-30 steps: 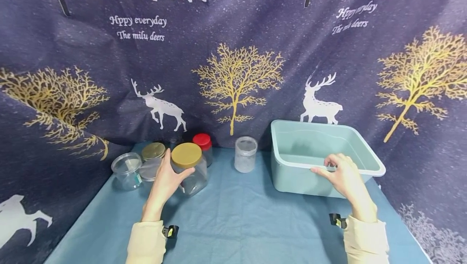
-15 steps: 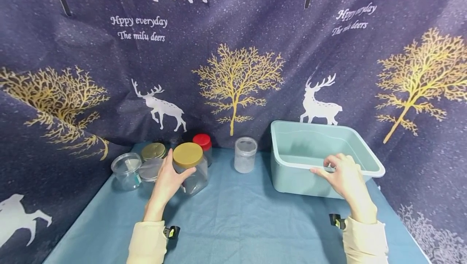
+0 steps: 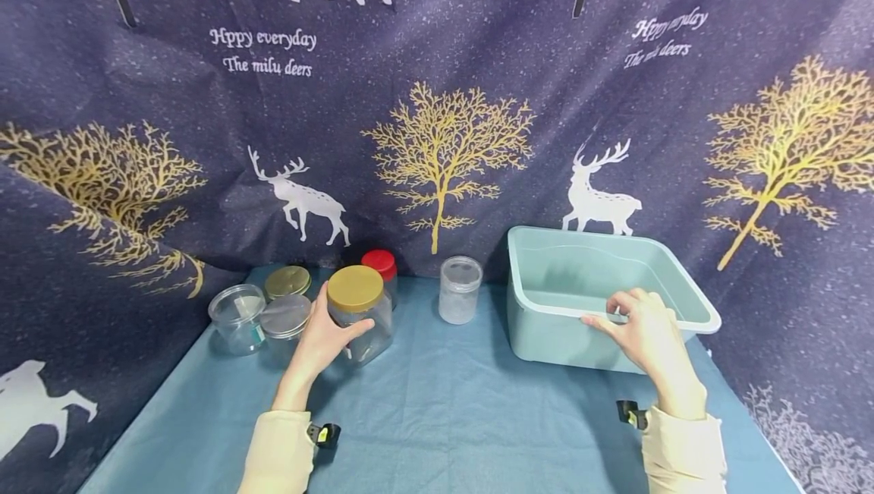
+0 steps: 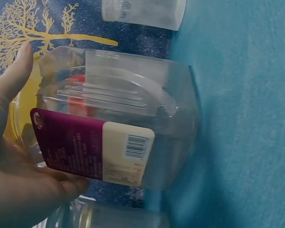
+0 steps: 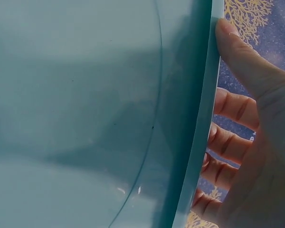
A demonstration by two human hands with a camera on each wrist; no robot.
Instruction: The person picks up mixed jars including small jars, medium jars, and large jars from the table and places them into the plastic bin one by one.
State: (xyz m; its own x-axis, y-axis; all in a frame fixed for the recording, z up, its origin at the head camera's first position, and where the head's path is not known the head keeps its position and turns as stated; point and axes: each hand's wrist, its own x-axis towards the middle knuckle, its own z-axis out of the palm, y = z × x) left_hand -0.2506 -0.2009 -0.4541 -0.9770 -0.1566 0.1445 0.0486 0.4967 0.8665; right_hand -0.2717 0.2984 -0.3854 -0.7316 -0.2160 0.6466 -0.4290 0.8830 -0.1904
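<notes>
Left hand (image 3: 326,336): its grip wraps the gold-lidded jar (image 3: 378,335) just below the lid, thumb and fingers on either side.
Gold-lidded jar: at the left of the bench (image 3: 437,433), long axis near upright; whether its base touches cannot be told.
Right hand (image 3: 642,327): well apart from that jar, pinching the near rim of the pale green tub (image 3: 567,338).
Between jar and tub: a small clear jar (image 3: 460,295), farther back.

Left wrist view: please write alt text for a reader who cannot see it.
A left hand grips a clear plastic jar with a yellow lid and a purple-and-cream label bearing a barcode. Blue cloth fills the right side; a translucent cylindrical container is cut off at the top edge.
</notes>
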